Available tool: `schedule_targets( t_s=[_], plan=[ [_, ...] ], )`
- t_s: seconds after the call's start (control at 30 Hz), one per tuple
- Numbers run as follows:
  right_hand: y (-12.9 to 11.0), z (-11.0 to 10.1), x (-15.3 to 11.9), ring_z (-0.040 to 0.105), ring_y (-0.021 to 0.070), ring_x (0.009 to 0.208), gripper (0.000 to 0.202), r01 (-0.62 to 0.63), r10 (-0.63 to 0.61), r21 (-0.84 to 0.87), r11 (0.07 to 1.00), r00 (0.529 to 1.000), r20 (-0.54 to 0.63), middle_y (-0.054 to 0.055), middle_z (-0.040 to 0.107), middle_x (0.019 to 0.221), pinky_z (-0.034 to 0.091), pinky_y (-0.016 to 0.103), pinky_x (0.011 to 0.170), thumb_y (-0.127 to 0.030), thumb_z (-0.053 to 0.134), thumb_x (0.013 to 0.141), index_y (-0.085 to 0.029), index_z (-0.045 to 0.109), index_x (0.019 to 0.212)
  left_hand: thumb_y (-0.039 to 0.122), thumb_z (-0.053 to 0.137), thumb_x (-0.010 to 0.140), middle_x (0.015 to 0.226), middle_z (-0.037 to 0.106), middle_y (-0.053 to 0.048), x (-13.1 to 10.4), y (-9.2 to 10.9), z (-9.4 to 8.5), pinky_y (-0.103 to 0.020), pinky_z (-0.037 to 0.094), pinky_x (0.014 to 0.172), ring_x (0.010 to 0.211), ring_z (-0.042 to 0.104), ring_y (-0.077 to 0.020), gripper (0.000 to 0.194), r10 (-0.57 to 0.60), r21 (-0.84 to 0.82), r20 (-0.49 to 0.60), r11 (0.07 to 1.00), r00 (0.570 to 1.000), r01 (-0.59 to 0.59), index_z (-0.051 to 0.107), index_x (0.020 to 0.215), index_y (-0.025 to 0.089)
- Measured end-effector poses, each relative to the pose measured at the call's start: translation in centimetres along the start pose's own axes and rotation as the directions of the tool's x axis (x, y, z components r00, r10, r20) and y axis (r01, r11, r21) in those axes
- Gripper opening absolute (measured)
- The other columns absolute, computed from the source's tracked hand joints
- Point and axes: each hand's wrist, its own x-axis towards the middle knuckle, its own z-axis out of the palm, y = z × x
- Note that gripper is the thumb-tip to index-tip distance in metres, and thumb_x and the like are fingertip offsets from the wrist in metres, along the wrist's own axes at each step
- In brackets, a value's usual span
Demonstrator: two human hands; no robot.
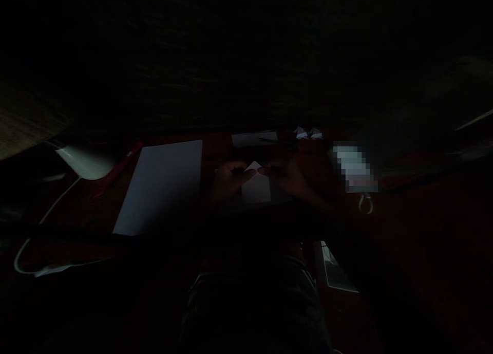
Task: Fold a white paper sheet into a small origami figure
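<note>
The room is very dim, and the palest shape between the two hands is a small folded paper (256, 190) at the centre of the frame, its pointed end toward the top and its broad edge toward the bottom. The left hand (230, 180) comes in from the left side of it, fingers curled in and thumb laid across the paper just below the point. The right hand (288, 175) mirrors it from the other side, curled loosely, its thumb tip pressed near the same spot, so both have the paper in a light pinch. It's too dark for me to make out what the fingers underneath are doing.

I'd expect the paper to weigh next to nothing: crisp along a crease, limp across a single layer, quick to wrinkle or tear if pulled. The best hold looks to be on the sloping edges by the tip, thumbs flat, with pressure rather than tugging.

A large white sheet (165, 177) lies left of centre. Toward the top, a dark slim tool (266, 140) crosses a smaller sheet (244, 140), and just right of that sit two little folded paper shapes (301, 134), side by side.
</note>
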Motion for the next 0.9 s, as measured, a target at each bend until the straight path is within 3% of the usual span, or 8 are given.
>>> schedule_targets(
  t_s=[0.2,0.5,0.67,0.9],
  plan=[
    [-0.26,0.15,0.02,0.068,0.0208,0.074,0.052,0.007,-0.007,-0.066,0.998,1.000,0.003,0.005,0.077,0.078,0.049,0.032,0.069,-0.071,0.075,0.088,-0.020,0.080,0.078,0.058,0.080,0.078,0.072,0.065,0.000,0.12,0.07,-0.12,-0.028,0.046,0.066,0.070,0.057,-0.0160,0.041,-0.006,0.005,0.033,1.000,0.999,0.005,0.065,0.072,0.020],
    [-0.55,-0.23,0.03,0.058,0.0160,0.065,0.057,0.033,-0.034,-0.012,0.999,0.997,-0.066,0.001,0.066,0.065,0.043,0.030,0.062,-0.075,0.079,0.082,-0.022,0.068,0.065,0.062,0.086,0.075,0.070,0.066,-0.001,0.10,-0.10,-0.13,-0.029,0.045,0.059,0.066,0.059,-0.0171,0.046,-0.055,-0.045,-0.045,0.998,0.997,0.053,0.068,0.072,0.021],
    [-0.50,-0.14,0.04,0.056,0.0153,0.064,0.057,0.043,-0.042,0.004,0.999,0.997,-0.071,0.000,0.065,0.064,0.043,0.030,0.062,-0.075,0.079,0.081,-0.022,0.067,0.065,0.057,0.090,0.073,0.069,0.069,-0.001,0.05,0.14,-0.36,-0.028,0.048,0.058,0.065,0.062,-0.0168,0.042,-0.079,-0.050,-0.081,0.996,0.994,0.075,0.071,0.071,0.019],
    [-0.53,-0.11,-0.20,0.068,0.0191,0.080,0.047,0.082,-0.082,0.047,0.996,0.997,0.005,0.003,0.076,0.084,0.054,0.032,0.075,-0.069,0.082,0.083,-0.022,0.076,0.082,0.058,0.085,0.076,0.065,0.062,0.001,-0.13,0.48,-0.17,-0.026,0.041,0.057,0.061,0.053,-0.0133,0.044,0.031,0.021,0.005,0.999,1.000,-0.031,0.065,0.066,0.020]
  ],
)
